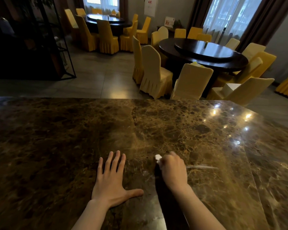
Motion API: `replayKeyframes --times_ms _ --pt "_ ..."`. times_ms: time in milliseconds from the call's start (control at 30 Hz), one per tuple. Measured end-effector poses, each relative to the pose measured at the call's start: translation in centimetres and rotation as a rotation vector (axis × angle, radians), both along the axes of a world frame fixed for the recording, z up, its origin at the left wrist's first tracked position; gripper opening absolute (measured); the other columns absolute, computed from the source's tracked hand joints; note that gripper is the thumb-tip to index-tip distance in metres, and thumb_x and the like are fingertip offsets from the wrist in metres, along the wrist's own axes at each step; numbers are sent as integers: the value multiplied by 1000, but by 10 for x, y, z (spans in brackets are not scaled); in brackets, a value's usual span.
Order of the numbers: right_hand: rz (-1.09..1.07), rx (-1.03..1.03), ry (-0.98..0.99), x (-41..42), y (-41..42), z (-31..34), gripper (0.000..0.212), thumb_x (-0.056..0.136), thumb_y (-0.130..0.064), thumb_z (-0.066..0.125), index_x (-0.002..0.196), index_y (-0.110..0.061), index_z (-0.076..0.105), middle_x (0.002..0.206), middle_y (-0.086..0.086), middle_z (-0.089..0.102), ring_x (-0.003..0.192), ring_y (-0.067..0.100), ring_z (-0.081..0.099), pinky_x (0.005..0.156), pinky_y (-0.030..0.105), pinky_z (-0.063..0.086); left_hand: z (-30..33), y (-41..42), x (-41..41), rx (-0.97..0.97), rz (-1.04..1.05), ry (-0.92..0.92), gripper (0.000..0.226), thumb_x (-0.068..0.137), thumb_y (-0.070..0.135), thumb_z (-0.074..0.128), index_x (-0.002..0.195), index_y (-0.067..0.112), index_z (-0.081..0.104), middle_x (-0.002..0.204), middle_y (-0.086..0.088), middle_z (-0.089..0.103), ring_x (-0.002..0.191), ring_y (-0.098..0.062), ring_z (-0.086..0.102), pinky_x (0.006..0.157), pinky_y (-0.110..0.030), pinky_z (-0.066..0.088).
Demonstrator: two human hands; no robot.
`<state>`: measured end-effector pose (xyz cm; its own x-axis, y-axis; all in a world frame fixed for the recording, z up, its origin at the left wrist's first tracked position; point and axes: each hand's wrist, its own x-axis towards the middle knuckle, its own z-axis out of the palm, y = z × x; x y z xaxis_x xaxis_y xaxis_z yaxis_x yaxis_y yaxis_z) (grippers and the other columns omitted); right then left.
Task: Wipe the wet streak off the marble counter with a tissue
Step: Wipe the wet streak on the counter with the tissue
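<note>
A brown marble counter (156, 127) fills the lower half of the view. My right hand (174, 170) is closed around a small white tissue (158, 157), which sticks out past the fingers and presses on the marble. A thin pale wet streak (202, 167) runs rightward from under that hand. A fainter smear (145, 174) lies on its left. My left hand (111, 180) lies flat on the counter with fingers spread and thumb out, holding nothing, a short way left of the right hand.
The counter's far edge (140, 98) runs across the middle of the view. A seam (249, 166) splits the slab on the right. Beyond are round dark dining tables (203, 53), several yellow-covered chairs (152, 72) and a black metal shelf frame (63, 47).
</note>
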<state>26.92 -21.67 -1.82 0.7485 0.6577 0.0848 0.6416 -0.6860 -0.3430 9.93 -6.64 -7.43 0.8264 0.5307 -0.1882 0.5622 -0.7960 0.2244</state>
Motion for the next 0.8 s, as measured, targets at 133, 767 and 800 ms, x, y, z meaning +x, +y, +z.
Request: replayKeyframes --times_ms 133,767,800 --pt "129 54 -36 -26 26 -2 17 99 -22 59 93 -12 71 98 1 58 88 20 59 71 31 48 1 5 -3 7 14 18 153 47 120 10 161 25 -27 170 2 -35 152 -21 -42 129 -60 -17" --pt "-120 -5 5 20 -19 -2 18 94 -19 65 83 -7 73 89 4 58 84 30 63 67 38 45 -2 0 -3 0 10 -25 150 50 120 18 160 29 -27 170 6 -35 150 -17 -45 128 -59 -20" --pt "-199 20 -9 26 -19 0 17 95 -16 64 85 -5 73 93 7 60 88 32 63 70 40 46 -2 0 -3 2 12 -33 149 50 120 19 160 29 -26 170 6 -34 150 -17 -44 128 -59 -20"
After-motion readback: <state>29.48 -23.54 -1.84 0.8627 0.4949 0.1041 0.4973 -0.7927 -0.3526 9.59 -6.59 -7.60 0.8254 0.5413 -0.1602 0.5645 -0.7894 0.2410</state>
